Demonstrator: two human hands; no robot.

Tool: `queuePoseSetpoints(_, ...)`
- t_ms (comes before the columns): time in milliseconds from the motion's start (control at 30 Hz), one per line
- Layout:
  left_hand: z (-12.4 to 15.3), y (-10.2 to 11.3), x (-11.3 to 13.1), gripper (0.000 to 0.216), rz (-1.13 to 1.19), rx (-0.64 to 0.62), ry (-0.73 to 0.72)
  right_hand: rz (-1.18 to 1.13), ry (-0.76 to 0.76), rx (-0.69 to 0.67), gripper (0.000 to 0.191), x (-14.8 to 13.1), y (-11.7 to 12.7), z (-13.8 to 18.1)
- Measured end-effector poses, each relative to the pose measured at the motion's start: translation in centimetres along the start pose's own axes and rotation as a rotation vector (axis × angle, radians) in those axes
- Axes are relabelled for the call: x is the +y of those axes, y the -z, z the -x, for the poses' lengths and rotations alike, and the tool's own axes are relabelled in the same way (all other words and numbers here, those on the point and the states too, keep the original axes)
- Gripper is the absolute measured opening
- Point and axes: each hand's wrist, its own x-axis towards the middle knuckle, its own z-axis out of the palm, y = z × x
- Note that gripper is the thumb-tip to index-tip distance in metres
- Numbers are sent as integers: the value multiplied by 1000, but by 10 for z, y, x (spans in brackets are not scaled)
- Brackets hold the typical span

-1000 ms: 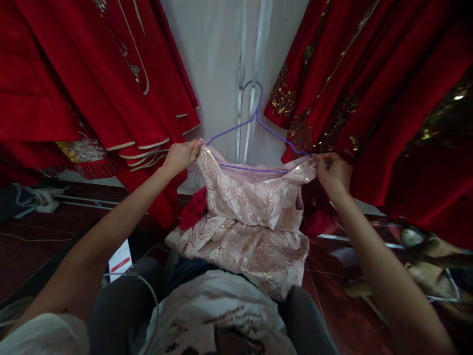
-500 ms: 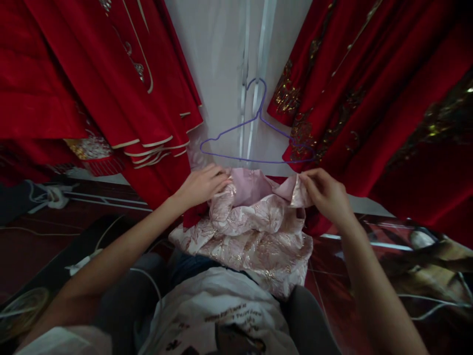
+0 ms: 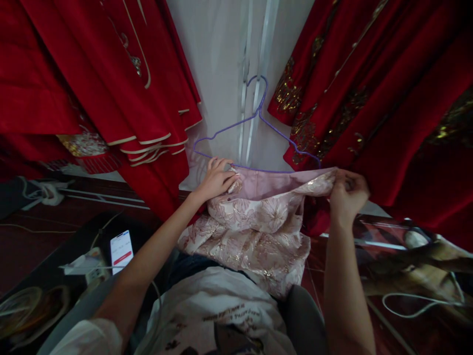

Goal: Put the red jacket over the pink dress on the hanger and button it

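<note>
A pink-and-white brocade garment [image 3: 251, 217] with gold sheen lies over my lap, its pink lining showing at the upper edge. My left hand [image 3: 218, 178] is closed on the left part of that edge. Out to the right, my right hand [image 3: 349, 195] pinches the edge's other end and pulls it taut. A purple hanger [image 3: 244, 120] hangs from a pale metal strip just above the garment. The hanger's lower bar runs right behind the upper edge, and my left fingers are close to it; whether they touch cannot be told.
Red garments with silver and gold trim [image 3: 155, 113] hang at the left, and red sequined ones [image 3: 343, 108] at the right. A lit phone [image 3: 121, 250] lies on a dark surface at lower left, near a clear plastic bowl [image 3: 22, 308]. A white cord [image 3: 417, 314] loops at lower right.
My right hand has moved outward to the right, stretching the garment's upper edge straight. The garment's edge has come up to the hanger's bar. The phone has come into view beside my left arm.
</note>
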Motion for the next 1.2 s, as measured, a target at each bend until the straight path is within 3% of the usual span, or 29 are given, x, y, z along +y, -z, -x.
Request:
queuePoseSetpoints(67,4,7,4,33,4,8,4,31,1,11,22,14,6,-7)
queuePoseSetpoints(200,7,15,8,34,15,25,13,141,-24,-193,22,31,13,-12)
queuePoseSetpoints(267,8,15,7,34,19,47,5,133,-44,-193,23,31,13,-12)
queuePoseSetpoints(500,19,29,0,33,-7,124,33,-80,-30,-66,22,13,11,-14)
queuePoseSetpoints(700,21,35,4,31,-67,111,48,-290,-57,-138,21,1,23,-17)
queuePoseSetpoints(933,20,27,7,31,-65,113,35,-241,26,-140,23,-18,38,-18)
queuePoseSetpoints(1067,15,22,12,30,12,118,1,-98,143,-164,25,-33,21,-25)
queuePoseSetpoints(1200,-2,16,30,32,217,108,4,133,337,-222,23,-57,-14,-39)
